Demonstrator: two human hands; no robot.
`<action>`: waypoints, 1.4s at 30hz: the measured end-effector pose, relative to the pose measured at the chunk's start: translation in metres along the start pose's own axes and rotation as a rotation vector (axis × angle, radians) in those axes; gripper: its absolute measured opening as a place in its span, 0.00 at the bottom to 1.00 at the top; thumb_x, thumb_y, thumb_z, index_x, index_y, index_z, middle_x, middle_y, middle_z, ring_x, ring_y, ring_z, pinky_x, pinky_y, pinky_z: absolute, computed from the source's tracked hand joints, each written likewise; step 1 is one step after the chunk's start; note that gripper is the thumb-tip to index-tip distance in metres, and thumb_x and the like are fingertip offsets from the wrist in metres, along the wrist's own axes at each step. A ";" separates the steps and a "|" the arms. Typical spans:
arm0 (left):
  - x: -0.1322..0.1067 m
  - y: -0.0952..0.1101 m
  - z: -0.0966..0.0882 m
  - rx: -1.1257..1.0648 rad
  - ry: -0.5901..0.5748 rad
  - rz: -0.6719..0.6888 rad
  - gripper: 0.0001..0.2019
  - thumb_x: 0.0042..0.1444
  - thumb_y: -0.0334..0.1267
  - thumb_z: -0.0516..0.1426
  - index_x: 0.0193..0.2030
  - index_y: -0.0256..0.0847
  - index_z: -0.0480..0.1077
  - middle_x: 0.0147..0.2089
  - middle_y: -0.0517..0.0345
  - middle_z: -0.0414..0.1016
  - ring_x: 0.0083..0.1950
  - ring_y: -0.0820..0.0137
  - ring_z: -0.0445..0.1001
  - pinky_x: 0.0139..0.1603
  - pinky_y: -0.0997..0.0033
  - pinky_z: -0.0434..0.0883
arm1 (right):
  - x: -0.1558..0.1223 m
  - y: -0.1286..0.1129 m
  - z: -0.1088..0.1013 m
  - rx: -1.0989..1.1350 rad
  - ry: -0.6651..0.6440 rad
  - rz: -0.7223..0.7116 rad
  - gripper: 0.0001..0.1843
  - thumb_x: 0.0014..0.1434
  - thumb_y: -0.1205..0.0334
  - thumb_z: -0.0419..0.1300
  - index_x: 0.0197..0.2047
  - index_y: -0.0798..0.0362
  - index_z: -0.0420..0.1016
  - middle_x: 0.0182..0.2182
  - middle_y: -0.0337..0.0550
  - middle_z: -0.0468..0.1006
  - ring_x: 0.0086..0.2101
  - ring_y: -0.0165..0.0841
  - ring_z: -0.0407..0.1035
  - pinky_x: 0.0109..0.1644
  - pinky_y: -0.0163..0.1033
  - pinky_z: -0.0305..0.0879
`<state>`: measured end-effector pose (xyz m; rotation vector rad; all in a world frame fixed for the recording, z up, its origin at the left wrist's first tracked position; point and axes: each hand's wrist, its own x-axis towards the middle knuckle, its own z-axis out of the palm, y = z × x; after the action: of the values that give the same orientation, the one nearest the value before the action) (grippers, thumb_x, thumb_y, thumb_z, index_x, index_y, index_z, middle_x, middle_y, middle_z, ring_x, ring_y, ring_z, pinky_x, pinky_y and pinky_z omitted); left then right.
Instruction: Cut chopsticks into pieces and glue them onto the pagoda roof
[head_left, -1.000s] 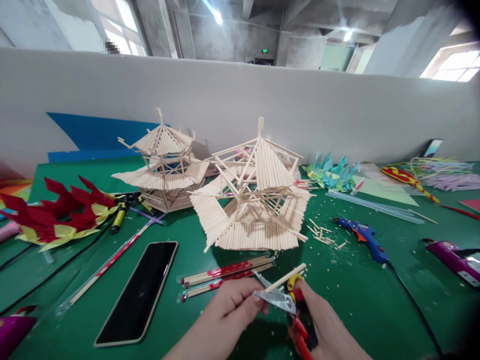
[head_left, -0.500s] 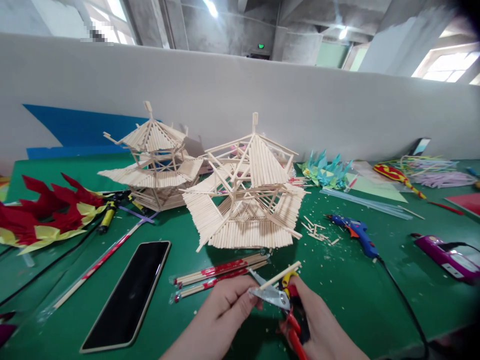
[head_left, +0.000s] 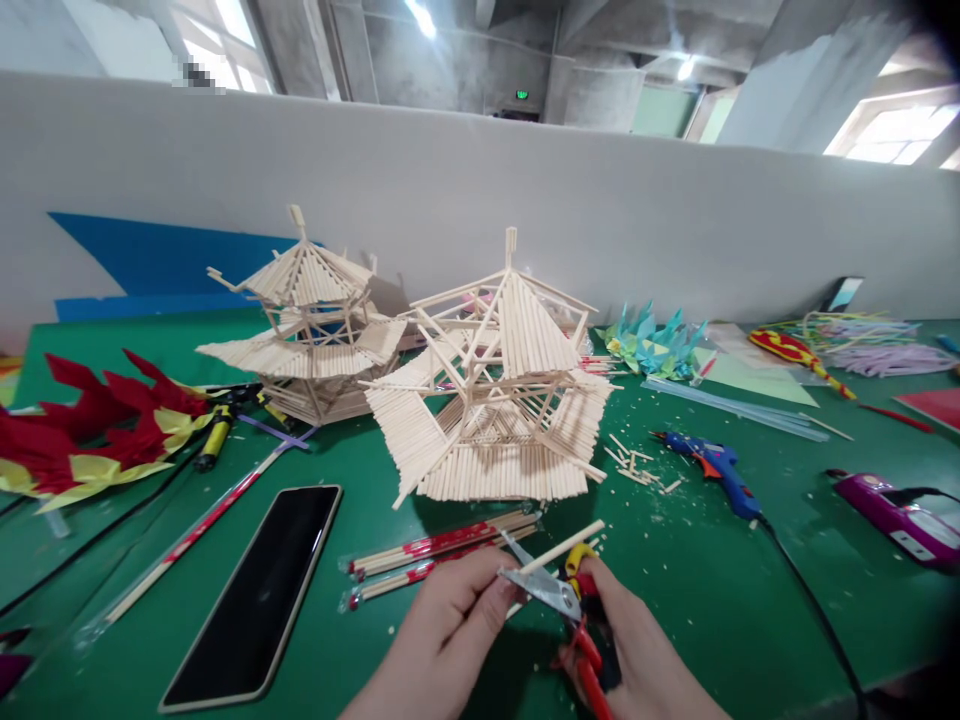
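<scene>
My left hand (head_left: 469,610) is closed, pinching a thin wooden stick (head_left: 566,545) between thumb and fingers. The stick slants up to the right, lying between the parted blades of the scissors (head_left: 551,588). My right hand (head_left: 626,625) wraps round their red, black and yellow handles. Just beyond both hands stands a two-tiered pavilion model (head_left: 502,470) made of wooden sticks, its upper roof only partly covered. Near my left hand lie red-and-clear packets of chopsticks (head_left: 442,540).
A second stick pavilion (head_left: 307,350) stands behind at left. A phone (head_left: 255,600) lies at front left, with red paper flowers (head_left: 112,430) beyond. To the right are cut stick pieces (head_left: 634,462), a blue glue gun (head_left: 712,468) with its cord, and a purple device (head_left: 892,510).
My left hand has shifted slightly right, toward the scissors. The stick still lies between the blades, and my right hand has barely moved.
</scene>
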<state>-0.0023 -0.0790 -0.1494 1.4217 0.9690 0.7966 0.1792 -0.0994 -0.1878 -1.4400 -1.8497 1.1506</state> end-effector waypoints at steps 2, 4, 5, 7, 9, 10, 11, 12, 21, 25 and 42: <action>0.002 -0.002 -0.004 -0.171 -0.062 -0.108 0.14 0.56 0.46 0.51 0.29 0.37 0.69 0.22 0.63 0.59 0.23 0.76 0.54 0.23 0.77 0.51 | 0.000 0.001 -0.001 0.015 -0.007 -0.001 0.19 0.41 0.69 0.56 0.38 0.51 0.56 0.27 0.37 0.70 0.27 0.29 0.64 0.29 0.31 0.61; 0.003 -0.004 -0.007 -0.344 -0.119 -0.198 0.15 0.54 0.48 0.53 0.28 0.37 0.69 0.20 0.66 0.55 0.20 0.78 0.48 0.21 0.76 0.44 | -0.001 0.004 -0.001 0.028 -0.025 0.000 0.20 0.41 0.71 0.55 0.39 0.51 0.57 0.28 0.37 0.70 0.27 0.29 0.64 0.29 0.30 0.62; 0.004 -0.005 -0.008 -0.407 -0.134 -0.228 0.15 0.53 0.48 0.53 0.28 0.36 0.69 0.20 0.66 0.55 0.20 0.79 0.46 0.20 0.76 0.43 | -0.001 0.007 -0.001 0.040 -0.037 0.001 0.20 0.41 0.71 0.55 0.40 0.52 0.57 0.28 0.38 0.70 0.28 0.29 0.65 0.30 0.30 0.62; 0.004 -0.006 -0.007 -0.453 -0.139 -0.260 0.15 0.52 0.48 0.54 0.29 0.36 0.70 0.21 0.66 0.56 0.19 0.79 0.45 0.20 0.76 0.42 | -0.002 0.010 0.000 0.061 -0.053 0.008 0.19 0.42 0.72 0.55 0.39 0.52 0.58 0.30 0.39 0.71 0.29 0.29 0.66 0.31 0.31 0.63; 0.004 -0.005 -0.005 -0.375 -0.085 -0.238 0.14 0.52 0.47 0.54 0.30 0.37 0.71 0.21 0.65 0.58 0.21 0.79 0.48 0.20 0.77 0.46 | -0.003 0.011 0.001 0.071 -0.041 0.013 0.17 0.42 0.73 0.54 0.38 0.52 0.58 0.31 0.39 0.72 0.29 0.29 0.66 0.32 0.30 0.63; 0.003 -0.004 -0.004 -0.305 -0.048 -0.196 0.13 0.53 0.46 0.54 0.32 0.38 0.72 0.22 0.64 0.60 0.22 0.78 0.52 0.22 0.78 0.50 | -0.003 0.010 0.001 0.067 -0.031 0.014 0.17 0.43 0.73 0.54 0.37 0.52 0.58 0.30 0.39 0.72 0.29 0.29 0.66 0.32 0.30 0.63; 0.003 -0.002 -0.002 -0.225 -0.014 -0.141 0.13 0.54 0.45 0.53 0.33 0.38 0.73 0.24 0.62 0.62 0.25 0.76 0.56 0.26 0.78 0.54 | -0.003 0.008 0.000 0.056 -0.020 0.015 0.15 0.43 0.73 0.54 0.37 0.52 0.58 0.30 0.38 0.71 0.29 0.29 0.66 0.31 0.30 0.62; 0.003 -0.001 -0.001 -0.153 0.013 -0.082 0.13 0.54 0.45 0.53 0.33 0.39 0.73 0.26 0.61 0.65 0.28 0.74 0.60 0.30 0.77 0.57 | -0.002 0.006 -0.001 0.040 -0.012 0.016 0.14 0.44 0.73 0.53 0.36 0.52 0.58 0.29 0.37 0.71 0.28 0.28 0.66 0.30 0.29 0.62; 0.006 -0.006 -0.003 -0.605 -0.147 -0.268 0.12 0.48 0.44 0.59 0.26 0.34 0.72 0.20 0.64 0.62 0.18 0.82 0.49 0.19 0.78 0.44 | -0.001 0.001 -0.005 0.003 -0.013 -0.001 0.19 0.41 0.70 0.55 0.39 0.52 0.58 0.30 0.39 0.72 0.28 0.29 0.65 0.31 0.31 0.62; 0.006 -0.008 -0.005 -0.751 -0.249 -0.314 0.09 0.48 0.39 0.59 0.24 0.34 0.72 0.17 0.66 0.59 0.15 0.83 0.46 0.19 0.77 0.45 | -0.003 0.003 -0.005 0.061 -0.036 -0.011 0.18 0.39 0.68 0.57 0.37 0.52 0.60 0.30 0.38 0.73 0.29 0.31 0.66 0.31 0.31 0.62; -0.007 0.003 -0.005 -0.584 0.038 -0.255 0.12 0.53 0.45 0.55 0.27 0.37 0.68 0.18 0.68 0.49 0.21 0.78 0.44 0.22 0.75 0.43 | -0.027 0.054 -0.061 -0.575 0.292 0.265 0.15 0.49 0.55 0.54 0.41 0.50 0.64 0.34 0.45 0.75 0.34 0.39 0.70 0.35 0.41 0.66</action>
<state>-0.0094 -0.0828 -0.1457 0.7669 0.8336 0.8291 0.2636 -0.1023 -0.2007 -2.0921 -1.8954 0.4776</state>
